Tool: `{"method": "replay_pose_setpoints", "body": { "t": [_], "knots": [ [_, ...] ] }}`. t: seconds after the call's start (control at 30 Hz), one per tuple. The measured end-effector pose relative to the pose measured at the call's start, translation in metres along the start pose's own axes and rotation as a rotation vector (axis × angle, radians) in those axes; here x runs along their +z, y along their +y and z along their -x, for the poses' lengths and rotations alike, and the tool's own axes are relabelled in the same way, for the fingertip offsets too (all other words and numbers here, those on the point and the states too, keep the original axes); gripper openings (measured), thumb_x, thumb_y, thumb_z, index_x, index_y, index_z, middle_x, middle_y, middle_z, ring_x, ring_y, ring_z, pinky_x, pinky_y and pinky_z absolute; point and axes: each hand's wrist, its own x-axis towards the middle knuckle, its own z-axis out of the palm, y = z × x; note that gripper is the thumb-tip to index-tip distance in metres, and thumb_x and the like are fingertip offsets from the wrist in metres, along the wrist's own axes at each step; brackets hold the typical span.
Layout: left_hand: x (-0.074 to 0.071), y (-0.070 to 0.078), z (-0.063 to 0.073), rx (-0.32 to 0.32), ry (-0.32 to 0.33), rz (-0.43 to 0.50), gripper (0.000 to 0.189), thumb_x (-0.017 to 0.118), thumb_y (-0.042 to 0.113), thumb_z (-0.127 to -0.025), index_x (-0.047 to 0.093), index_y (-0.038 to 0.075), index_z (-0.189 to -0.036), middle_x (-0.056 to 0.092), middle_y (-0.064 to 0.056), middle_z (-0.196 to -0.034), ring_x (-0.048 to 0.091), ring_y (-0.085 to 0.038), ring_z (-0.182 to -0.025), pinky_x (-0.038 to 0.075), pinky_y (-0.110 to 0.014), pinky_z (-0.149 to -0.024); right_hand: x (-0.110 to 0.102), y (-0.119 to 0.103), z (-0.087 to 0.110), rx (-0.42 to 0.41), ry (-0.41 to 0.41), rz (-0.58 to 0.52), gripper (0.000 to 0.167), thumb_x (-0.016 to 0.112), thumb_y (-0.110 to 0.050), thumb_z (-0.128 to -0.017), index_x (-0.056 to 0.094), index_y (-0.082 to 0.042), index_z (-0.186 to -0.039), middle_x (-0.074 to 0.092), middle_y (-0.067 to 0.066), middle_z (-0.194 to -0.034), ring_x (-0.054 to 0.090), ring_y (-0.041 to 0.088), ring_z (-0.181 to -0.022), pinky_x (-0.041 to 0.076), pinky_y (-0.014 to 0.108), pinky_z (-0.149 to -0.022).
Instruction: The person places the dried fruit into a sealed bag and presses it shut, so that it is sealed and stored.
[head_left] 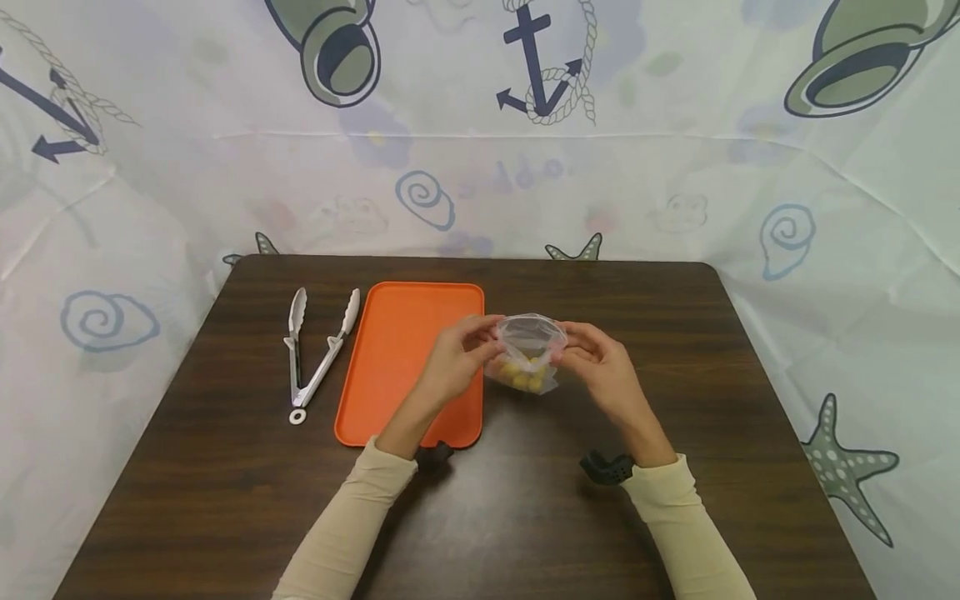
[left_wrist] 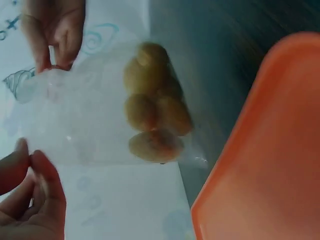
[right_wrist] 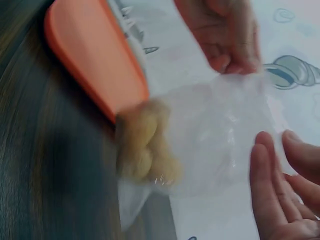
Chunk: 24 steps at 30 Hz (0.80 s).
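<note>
A clear plastic bag (head_left: pixel 531 333) hangs between my two hands, its mouth spread wide in the head view. Several yellow, oval, fruit-like pieces (left_wrist: pixel 155 112) lie in its bottom; their exact kind I cannot tell. On the left rim, my left hand (head_left: pixel 452 358) pinches the plastic between thumb and fingers, and it shows at the lower left of its own wrist view. My right hand (head_left: pixel 611 377) pinches the opposite rim. Up close in the right wrist view, the bag and its pieces look blurred.
An orange tray (head_left: pixel 405 358) lies on the dark wooden table (head_left: pixel 517 517), partly beneath my left forearm. Left of it rest spread tongs (head_left: pixel 307 392) with white tips. A patterned cloth (head_left: pixel 480 183) hangs behind the table and along its sides.
</note>
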Motion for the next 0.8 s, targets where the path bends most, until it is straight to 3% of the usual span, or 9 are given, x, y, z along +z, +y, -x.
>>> {"method": "replay_pose_setpoints", "body": {
  "t": [0.17,0.33,0.6,0.7,0.8],
  "knots": [
    [0.002,-0.001,0.001,0.063,0.099,0.014,0.029,0.069,0.010,-0.098,0.073,0.008,-0.126,0.068,-0.012,-0.100,0.061,-0.025,-0.079,0.050,-0.021,-0.067,0.004,0.002,0.001,-0.063,0.063,-0.011,0.031,0.069,-0.002,-0.096,0.065,0.009,-0.125,0.077,-0.001,-0.096,0.075,0.009,-0.082,0.062,0.034,-0.080],
    [0.000,-0.004,0.001,0.115,0.135,0.026,0.024,0.065,0.009,-0.100,0.075,0.006,-0.122,0.066,-0.013,-0.104,0.062,-0.033,-0.083,0.048,-0.020,-0.066,0.007,0.000,0.003,-0.127,0.119,0.005,0.023,0.070,-0.004,-0.096,0.070,0.010,-0.115,0.079,0.000,-0.093,0.076,0.014,-0.077,0.063,0.035,-0.078],
    [-0.003,-0.005,0.004,0.004,0.046,0.199,0.042,0.074,-0.001,-0.092,0.065,-0.002,-0.133,0.068,-0.022,-0.129,0.067,-0.008,-0.100,0.056,-0.018,-0.085,0.009,0.000,0.006,-0.210,0.263,0.025,0.018,0.072,-0.007,-0.096,0.073,0.010,-0.103,0.078,0.005,-0.080,0.076,0.013,-0.069,0.063,0.032,-0.070],
    [-0.002,-0.006,0.004,-0.024,0.052,0.192,0.039,0.074,0.001,-0.092,0.068,0.000,-0.130,0.069,-0.020,-0.127,0.069,-0.012,-0.098,0.057,-0.021,-0.084,0.010,-0.001,0.007,-0.220,0.274,0.018,0.018,0.072,-0.008,-0.096,0.074,0.010,-0.102,0.078,0.003,-0.078,0.076,0.013,-0.068,0.062,0.031,-0.070],
    [-0.001,-0.007,0.003,-0.053,0.109,0.148,0.028,0.076,0.009,-0.093,0.074,0.004,-0.120,0.073,-0.016,-0.111,0.070,-0.022,-0.092,0.058,-0.025,-0.080,0.011,0.001,0.008,-0.223,0.271,0.029,0.017,0.072,-0.007,-0.096,0.074,0.009,-0.101,0.078,0.000,-0.078,0.076,0.012,-0.069,0.062,0.031,-0.071]
  ]
}}
